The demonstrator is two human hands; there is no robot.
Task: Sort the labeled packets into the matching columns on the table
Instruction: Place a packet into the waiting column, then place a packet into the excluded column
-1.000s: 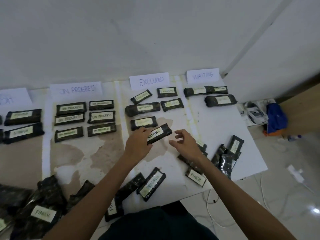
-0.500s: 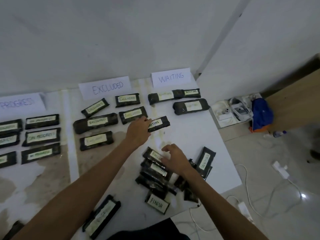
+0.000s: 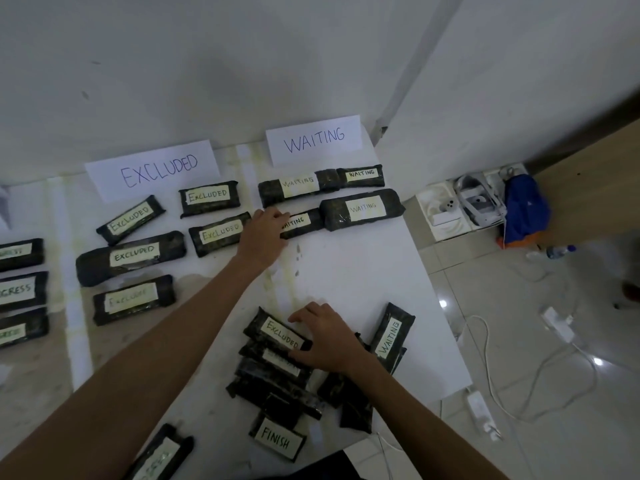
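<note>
My left hand (image 3: 261,233) holds the left end of a black packet labeled WAITING (image 3: 303,221). That packet lies on the white table (image 3: 363,282) in the column under the WAITING sign (image 3: 313,140), touching another WAITING packet (image 3: 362,209). My right hand (image 3: 329,337) reaches into the unsorted pile near the front edge. Its thumb and fingers pinch the end of a packet labeled EXCLUDED (image 3: 278,334). Beside it in the pile lie a WAITING packet (image 3: 391,336) and a FINISH packet (image 3: 277,441). Several sorted packets lie under the EXCLUDED sign (image 3: 156,169).
ON PROGRESS packets (image 3: 20,289) sit at the far left. The table ends just right of the pile. On the tiled floor beyond are white boxes (image 3: 446,213), a blue bag (image 3: 524,209), a charger (image 3: 479,405) and loose cables.
My left hand carried the WAITING packet up and to the right into the WAITING column. My right hand moved onto the EXCLUDED packet on top of the pile. The view shifted right.
</note>
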